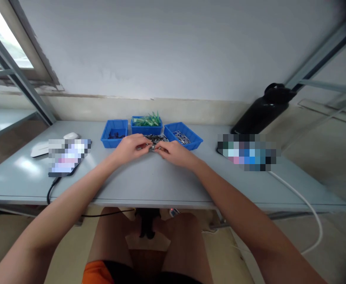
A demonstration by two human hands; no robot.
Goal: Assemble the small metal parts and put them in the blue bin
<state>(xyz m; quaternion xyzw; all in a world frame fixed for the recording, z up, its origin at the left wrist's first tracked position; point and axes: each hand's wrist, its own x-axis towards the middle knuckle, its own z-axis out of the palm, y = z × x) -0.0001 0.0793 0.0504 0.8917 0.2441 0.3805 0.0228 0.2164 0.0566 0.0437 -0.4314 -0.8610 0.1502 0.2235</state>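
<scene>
My left hand [133,149] and my right hand [175,153] meet over the middle of the desk. Both are closed, with thumbs and fingers pinched about a small shiny metal piece [153,147] whose exact kind is too small to tell. Just behind the fingertips lies a pile of small dark and silver metal parts [155,138], partly hidden by my hands. Around it stand three blue bins: the left bin [104,140] holds a few dark parts, the back bin [146,129] green pointed pieces, and the right bin [195,145] slim silver metal parts.
On the grey desk [152,185], a lit phone [69,157] with a black cable lies left beside a white case [71,135]. At right are another phone [246,154] with a white cable and a black bottle [261,110]. A wall [173,51] rises behind.
</scene>
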